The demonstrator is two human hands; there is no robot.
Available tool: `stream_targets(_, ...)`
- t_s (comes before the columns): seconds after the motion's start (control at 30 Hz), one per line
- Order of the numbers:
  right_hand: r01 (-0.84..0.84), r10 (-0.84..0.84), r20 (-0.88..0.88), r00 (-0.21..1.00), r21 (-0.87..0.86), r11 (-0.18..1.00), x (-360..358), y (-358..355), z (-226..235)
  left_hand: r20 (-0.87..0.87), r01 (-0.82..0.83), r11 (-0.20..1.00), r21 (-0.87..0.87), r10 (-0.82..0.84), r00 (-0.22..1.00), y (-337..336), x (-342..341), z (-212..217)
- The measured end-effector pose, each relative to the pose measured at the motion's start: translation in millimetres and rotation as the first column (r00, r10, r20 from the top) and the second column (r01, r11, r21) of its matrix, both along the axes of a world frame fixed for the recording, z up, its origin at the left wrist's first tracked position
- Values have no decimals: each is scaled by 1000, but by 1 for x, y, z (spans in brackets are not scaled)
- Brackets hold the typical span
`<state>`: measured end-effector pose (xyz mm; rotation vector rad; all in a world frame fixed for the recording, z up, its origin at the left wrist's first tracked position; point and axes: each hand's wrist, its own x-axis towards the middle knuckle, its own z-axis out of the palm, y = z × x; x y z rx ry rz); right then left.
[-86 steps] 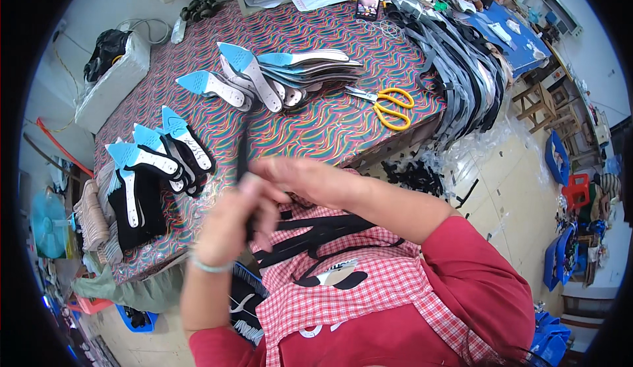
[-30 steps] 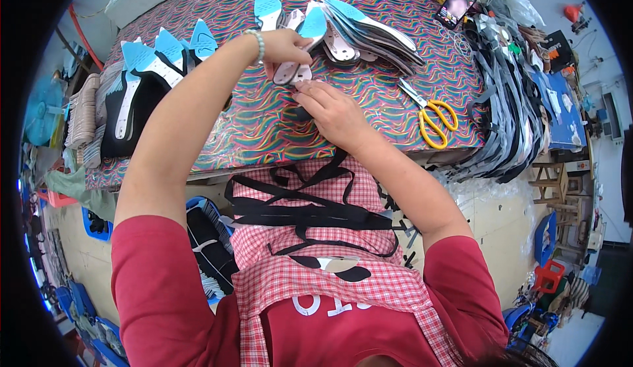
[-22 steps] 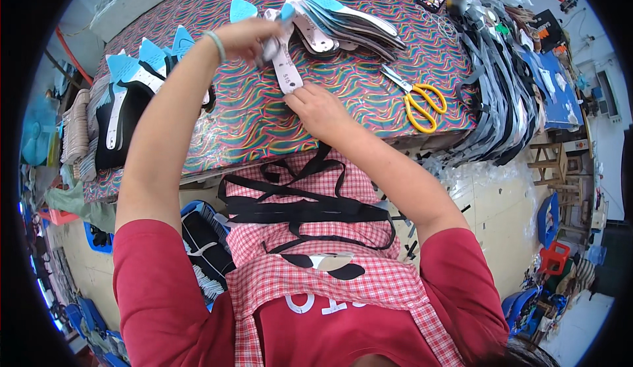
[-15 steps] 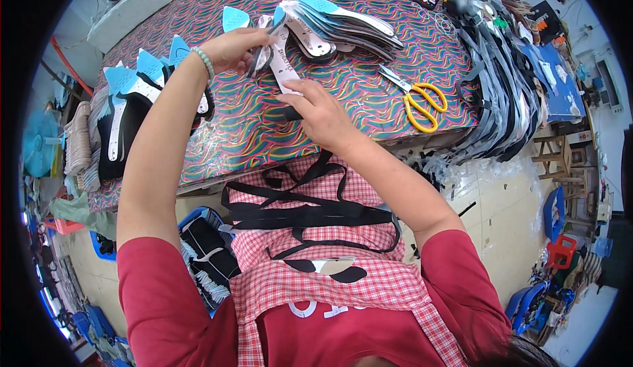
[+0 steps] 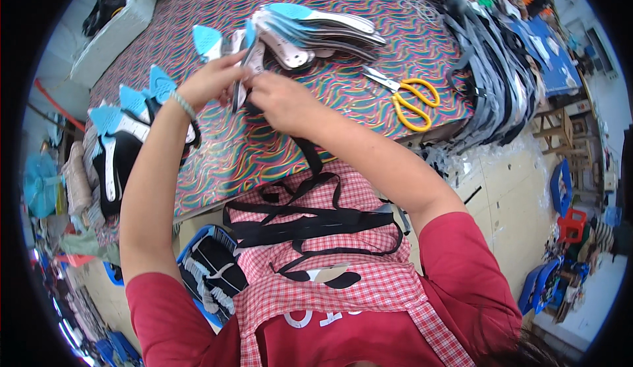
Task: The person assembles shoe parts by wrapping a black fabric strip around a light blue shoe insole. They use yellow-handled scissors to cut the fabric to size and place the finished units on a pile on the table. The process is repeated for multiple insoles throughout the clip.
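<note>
Across a wavy-patterned tablecloth (image 5: 356, 120), a fanned stack of blue-tipped insoles (image 5: 320, 32) lies near yellow-handled scissors (image 5: 395, 88); left of the stack, one insole (image 5: 237, 95), tilted edge-on, is pinched in the nearly closed left hand (image 5: 212, 85); the right hand (image 5: 285, 103) curls beside it, its grip hidden.

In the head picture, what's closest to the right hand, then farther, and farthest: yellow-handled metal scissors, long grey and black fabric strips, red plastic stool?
From the right hand:
1. Yellow-handled scissors: to its right.
2. Grey and black strips: farther right.
3. Red stool: far right, lower down.
</note>
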<state>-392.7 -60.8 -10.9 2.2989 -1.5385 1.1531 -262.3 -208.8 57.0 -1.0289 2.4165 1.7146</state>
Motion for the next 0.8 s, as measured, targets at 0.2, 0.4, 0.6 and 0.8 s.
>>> stream_targets(0.2, 53, -36, -162, 986, 100, 994, 11, 6, -18, -552, -130, 935, 330, 303, 777, 5, 26, -41)
stream_targets(0.4, -9, 0, 299, 954, 28, 1000, -9, 13, -11, -824, -171, 984, -46, 59, 564, 84, 43, 110)
stream_targets(0.6, -453, -248, 949, 197, 312, 835, -1, 154, 69, -306, -225, 620, -751, -25, 952, 146, 133, 14)
stream_targets(0.8, -471, -314, 899, 306, 430, 770, 30, 156, 46, -44, -38, 371, -928, -6, 999, 161, 126, -26)
